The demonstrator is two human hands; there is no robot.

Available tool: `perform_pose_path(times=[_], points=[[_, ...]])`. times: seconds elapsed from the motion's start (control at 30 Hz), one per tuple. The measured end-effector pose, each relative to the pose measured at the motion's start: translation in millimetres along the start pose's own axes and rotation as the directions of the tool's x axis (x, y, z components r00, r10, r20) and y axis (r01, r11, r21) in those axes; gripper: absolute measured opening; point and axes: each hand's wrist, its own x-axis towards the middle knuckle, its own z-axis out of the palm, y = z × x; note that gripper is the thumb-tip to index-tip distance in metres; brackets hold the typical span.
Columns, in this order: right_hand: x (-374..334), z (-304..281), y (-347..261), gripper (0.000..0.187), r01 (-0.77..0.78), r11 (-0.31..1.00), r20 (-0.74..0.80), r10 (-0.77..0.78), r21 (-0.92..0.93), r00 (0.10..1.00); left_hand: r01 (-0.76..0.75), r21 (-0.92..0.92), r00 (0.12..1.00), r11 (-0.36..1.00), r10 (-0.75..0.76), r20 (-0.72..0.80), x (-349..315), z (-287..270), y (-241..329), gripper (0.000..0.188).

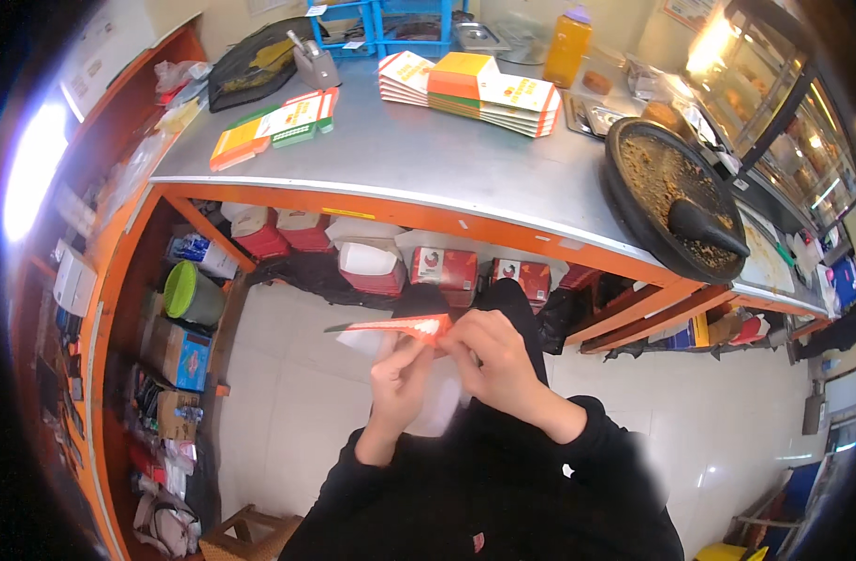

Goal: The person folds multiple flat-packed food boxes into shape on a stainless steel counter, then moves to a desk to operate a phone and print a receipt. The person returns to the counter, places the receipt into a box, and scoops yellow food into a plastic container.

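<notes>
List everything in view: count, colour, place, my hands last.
Held carton: one, orange, white, handheld
Carton stack: one, white, orange, green, table back
Loose cartons: unclear, orange, white, green, table left
Table: one, grey, ahead
Mortar: one, black, table right
Pestle: one, black, in mortar
Bottle: one, yellow, table back
Stacked boxes: several, red, white, under table
Bin: one, green, left shelf
Display case: one, dark, far right
Shelf clutter: uncountable, mixed, left
Left hand, right hand: one each, black sleeves, on carton

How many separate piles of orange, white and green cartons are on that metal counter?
2. A smaller pile lies toward the left end of the counter; a larger pile lies left of the yellow bottle. Cartons within either may be hidden.
</notes>
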Motion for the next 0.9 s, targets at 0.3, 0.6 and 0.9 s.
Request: perform_pose_path(times=[0.3, 0.6, 0.9], points=[[-11.1, 13.6, 23.9, 0.01, 0.059, 0.991, 0.021, -0.062, 0.12, 0.998, 0.012, 0.314, 1.0, 0.949, -0.017, 0.015, 4.5, -22.1, -18.1, 0.014], [-27.0, -14.2, 7.5, 0.037, -0.248, 0.927, 0.133, 0.219, 0.281, 0.967, -0.249, 0.31, 0.962, 0.918, 0.199, 0.184, -4.9, -7.7, -21.0, 0.015], [-48.3, 31.3, 15.0, 0.031, -0.152, 0.943, 0.028, 0.168, -0.296, 0.985, 0.039, 0.127, 0.964, 0.991, -0.07, 0.255, -18.6, -0.2, -44.1, 0.021]])
